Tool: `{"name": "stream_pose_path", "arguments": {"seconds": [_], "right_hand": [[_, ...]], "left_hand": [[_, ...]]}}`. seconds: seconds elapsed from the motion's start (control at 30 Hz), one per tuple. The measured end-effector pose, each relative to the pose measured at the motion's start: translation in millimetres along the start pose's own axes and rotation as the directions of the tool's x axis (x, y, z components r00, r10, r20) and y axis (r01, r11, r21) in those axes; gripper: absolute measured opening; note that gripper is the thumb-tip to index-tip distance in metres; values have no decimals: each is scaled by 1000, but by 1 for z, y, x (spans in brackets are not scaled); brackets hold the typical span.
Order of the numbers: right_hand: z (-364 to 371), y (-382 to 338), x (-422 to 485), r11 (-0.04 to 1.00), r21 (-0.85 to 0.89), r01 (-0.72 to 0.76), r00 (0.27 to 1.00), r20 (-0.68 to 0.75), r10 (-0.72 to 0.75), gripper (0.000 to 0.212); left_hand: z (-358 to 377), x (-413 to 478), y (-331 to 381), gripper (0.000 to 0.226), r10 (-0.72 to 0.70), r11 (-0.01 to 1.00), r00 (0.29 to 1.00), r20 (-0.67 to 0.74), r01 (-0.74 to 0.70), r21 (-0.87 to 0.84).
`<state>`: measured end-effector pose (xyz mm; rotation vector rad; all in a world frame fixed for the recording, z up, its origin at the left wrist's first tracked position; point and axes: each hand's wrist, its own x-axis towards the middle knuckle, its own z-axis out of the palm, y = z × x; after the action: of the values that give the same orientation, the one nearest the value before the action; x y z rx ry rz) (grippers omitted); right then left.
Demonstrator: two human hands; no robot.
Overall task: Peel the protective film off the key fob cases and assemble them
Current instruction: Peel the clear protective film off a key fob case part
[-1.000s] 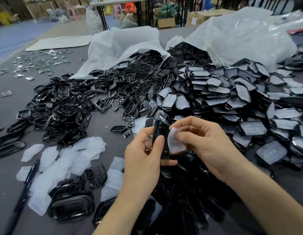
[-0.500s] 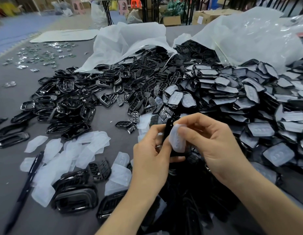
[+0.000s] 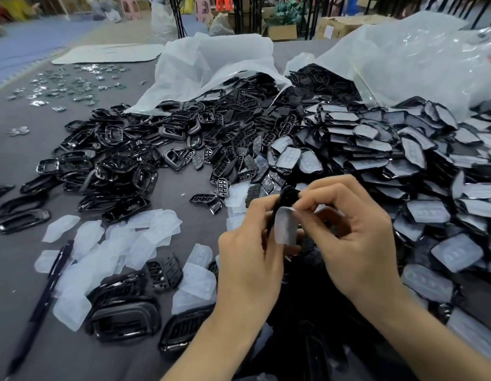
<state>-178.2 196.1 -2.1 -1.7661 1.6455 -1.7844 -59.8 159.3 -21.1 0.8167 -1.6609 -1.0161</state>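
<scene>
Left hand (image 3: 250, 259): fingers closed around a black key fob case (image 3: 284, 200), held edge-on and upright, its top showing above the fingertips. Right hand (image 3: 357, 243): thumb and forefinger pinched together on the upper edge of a translucent protective film (image 3: 286, 226), which hangs down between the two hands, right beside the case; whether its lower edge is stuck to the case cannot be told. Just beyond the fingers of both hands: small black button inserts (image 3: 222, 188) scattered on the grey bench (image 3: 184, 188). To the right of the right hand's fingers and spreading well beyond them: a large heap of film-covered cases (image 3: 390, 166), overlapping like shingles. Beyond and to the left of the left hand's fingers: a heap of black frames (image 3: 107, 160), open in the middle. Left of the left hand, near it: loose peeled films (image 3: 123, 243) lying flat, with a few dark frames among them, and a dark pen (image 3: 46, 295) at their outer side. Far beyond the fingers: two white plastic bags (image 3: 211, 64), mouths open toward the heaps, black parts spilling from them.
</scene>
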Motion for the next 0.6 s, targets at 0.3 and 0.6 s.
{"name": "stream_pose_path", "arguments": {"seconds": [0.3,0.6], "right_hand": [[0,-2,-3,984,-89,157,983,-83,-165,5],[-1,-4,-4,987,-78,142,983,-109,-150,14]], "left_hand": [[-1,-2,3,36,233,940,973,4,-226,257],[-6,-1,8,33,270,905,962,46,-270,330]]}}
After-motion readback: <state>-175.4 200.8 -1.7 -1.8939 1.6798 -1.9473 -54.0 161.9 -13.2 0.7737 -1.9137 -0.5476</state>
